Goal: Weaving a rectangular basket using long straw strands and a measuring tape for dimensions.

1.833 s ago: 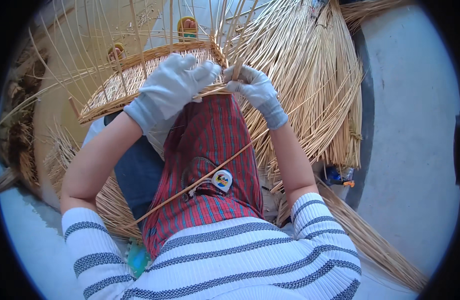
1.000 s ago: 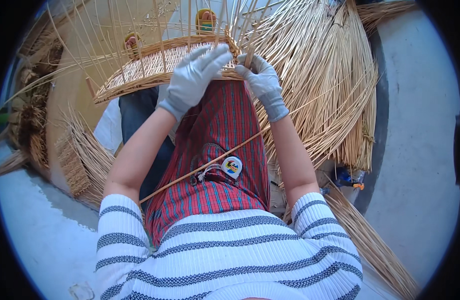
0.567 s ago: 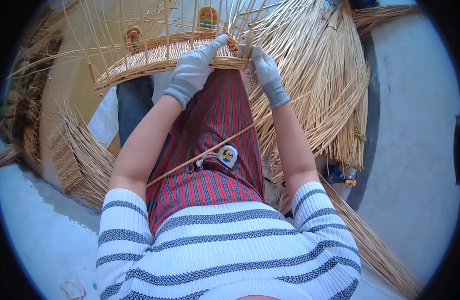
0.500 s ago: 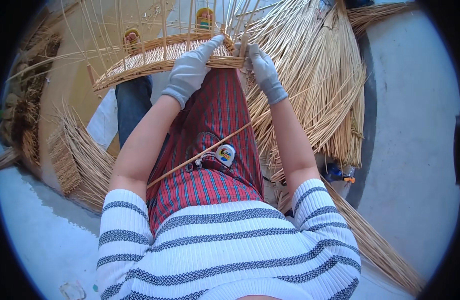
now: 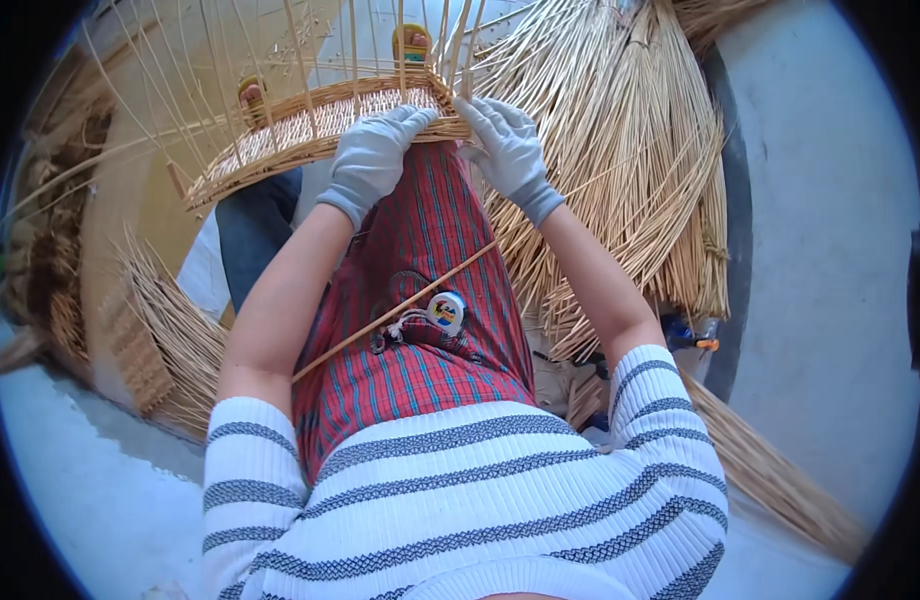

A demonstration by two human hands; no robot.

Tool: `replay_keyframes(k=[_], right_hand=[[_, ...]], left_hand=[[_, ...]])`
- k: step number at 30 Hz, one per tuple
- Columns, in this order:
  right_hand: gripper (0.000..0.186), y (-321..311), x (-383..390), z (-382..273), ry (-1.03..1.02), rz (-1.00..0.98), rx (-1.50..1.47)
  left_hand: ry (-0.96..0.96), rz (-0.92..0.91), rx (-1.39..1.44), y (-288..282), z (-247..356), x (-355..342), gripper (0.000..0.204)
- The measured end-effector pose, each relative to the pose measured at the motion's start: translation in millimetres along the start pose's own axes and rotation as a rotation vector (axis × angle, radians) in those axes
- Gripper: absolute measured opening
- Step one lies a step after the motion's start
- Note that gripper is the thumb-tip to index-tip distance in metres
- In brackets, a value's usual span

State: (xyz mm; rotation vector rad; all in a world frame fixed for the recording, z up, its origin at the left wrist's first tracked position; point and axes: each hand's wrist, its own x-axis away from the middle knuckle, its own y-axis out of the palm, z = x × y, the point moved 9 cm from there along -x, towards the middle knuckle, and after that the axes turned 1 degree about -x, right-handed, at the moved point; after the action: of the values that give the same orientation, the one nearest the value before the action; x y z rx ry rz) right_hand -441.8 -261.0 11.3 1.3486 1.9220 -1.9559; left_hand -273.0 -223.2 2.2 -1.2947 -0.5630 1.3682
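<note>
A half-woven wicker basket (image 5: 250, 153) lies across my knees, with long thin stakes standing up from its sides. My left hand (image 5: 370, 158), in a pale grey glove, is closed on its near wall, right of the middle. At the basket's right end, my gloved right hand (image 5: 508, 155) grips the near corner, fingers over the outside; the fingertips are partly hidden by the stakes. Over my lap, on red plaid cloth (image 5: 430, 375), rest a thin rod (image 5: 400, 308) and a white round tape measure (image 5: 446, 313).
A large bundle of straw-coloured wicker rods (image 5: 620, 150) spreads over the floor at my right. More cut rods (image 5: 185, 340) lie at my left. Beside the right bundle is a dark blue tool with an orange tip (image 5: 702, 344). My sandalled feet (image 5: 412, 42) show beyond the basket.
The basket has shifted slightly left. My right hand has come nearer and turned, its fingers now over the basket's right corner. My left hand has slid a little toward me.
</note>
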Motion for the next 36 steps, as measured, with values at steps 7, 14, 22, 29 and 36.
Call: replay_keyframes(k=[7,14,22,29,36], right_hand=[[0.058,20,-7,7,-0.199,0.101,-0.035],[0.051,29,-1,12,-0.156,0.144,-0.034],[0.054,30,3,12,-0.026,-0.075,-0.117],[0.048,38,6,13,-0.012,-0.108,-0.082],[0.051,51,17,16,0.018,-0.129,-0.128]], left_hand=[[-0.076,-0.098,-0.046,-4,-6,3,0.056],[-0.057,0.047,0.088,-7,-8,3,0.051],[0.401,0.042,-0.598,-53,-24,-26,0.078],[0.248,-0.186,-0.649,-56,-43,-46,0.059],[0.308,0.009,-0.534,-73,-37,-19,0.041]])
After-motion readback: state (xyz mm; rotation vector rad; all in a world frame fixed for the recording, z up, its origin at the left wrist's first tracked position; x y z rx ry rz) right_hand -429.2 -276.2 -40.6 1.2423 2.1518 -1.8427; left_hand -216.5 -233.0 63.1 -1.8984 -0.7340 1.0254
